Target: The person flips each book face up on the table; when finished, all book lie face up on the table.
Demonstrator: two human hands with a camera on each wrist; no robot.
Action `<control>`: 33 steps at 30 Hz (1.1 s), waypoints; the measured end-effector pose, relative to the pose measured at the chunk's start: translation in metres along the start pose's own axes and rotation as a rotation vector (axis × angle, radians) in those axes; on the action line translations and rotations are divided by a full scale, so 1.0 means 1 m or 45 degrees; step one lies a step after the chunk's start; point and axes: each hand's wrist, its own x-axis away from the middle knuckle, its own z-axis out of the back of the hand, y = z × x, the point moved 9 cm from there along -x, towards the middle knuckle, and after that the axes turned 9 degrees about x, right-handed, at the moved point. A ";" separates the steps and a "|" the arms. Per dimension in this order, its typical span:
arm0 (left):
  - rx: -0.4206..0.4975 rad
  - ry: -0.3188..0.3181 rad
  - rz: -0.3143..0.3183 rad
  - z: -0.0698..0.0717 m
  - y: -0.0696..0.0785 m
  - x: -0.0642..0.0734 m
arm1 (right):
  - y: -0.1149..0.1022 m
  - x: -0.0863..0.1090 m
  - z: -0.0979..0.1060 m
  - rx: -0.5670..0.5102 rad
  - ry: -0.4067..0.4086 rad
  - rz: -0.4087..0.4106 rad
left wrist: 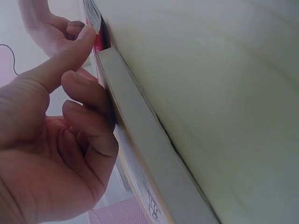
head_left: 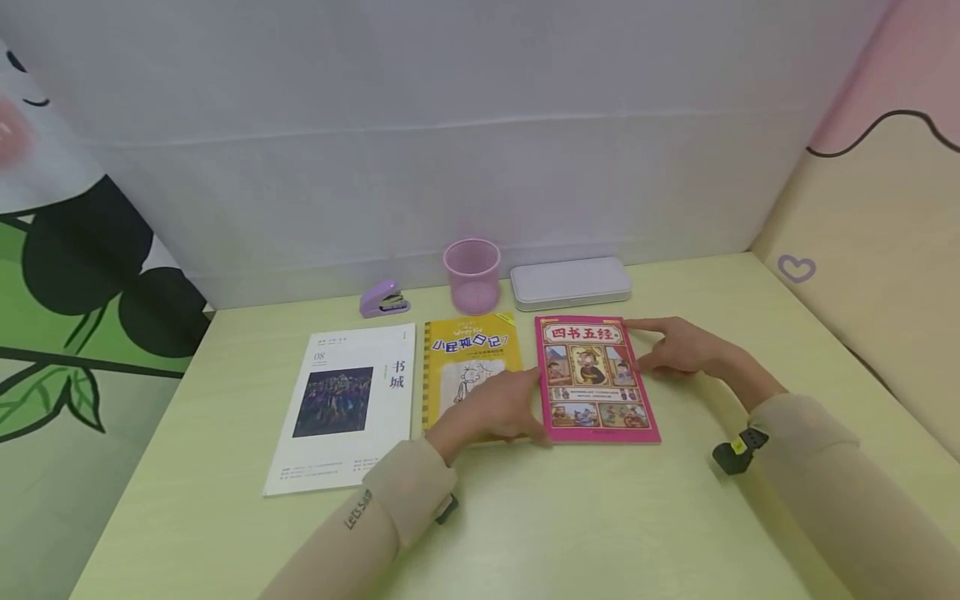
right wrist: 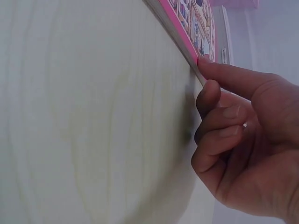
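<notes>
A pink comic-style book [head_left: 600,379] lies flat on the table between my two hands. My left hand [head_left: 506,404] is at its left side, thumb reaching to the lower left corner and index finger to the left edge. The other left fingers bend over the yellow book [head_left: 442,333], partly hidden under that hand. At the pink book's right side, my right hand [head_left: 686,346] touches the upper right edge with an outstretched index finger and thumb. Its other fingers are bent in the right wrist view. A white book [head_left: 397,417] lies left of the yellow one.
Behind the books stand a purple stapler [head_left: 384,298], a pink mesh pen cup [head_left: 476,292] and a pale flat pencil case [head_left: 572,283]. A white cloth [head_left: 480,183] hangs along the back of the light wooden table [head_left: 600,533].
</notes>
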 end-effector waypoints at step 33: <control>-0.069 0.079 0.079 -0.007 0.002 -0.008 | -0.006 -0.014 0.007 0.001 -0.103 0.064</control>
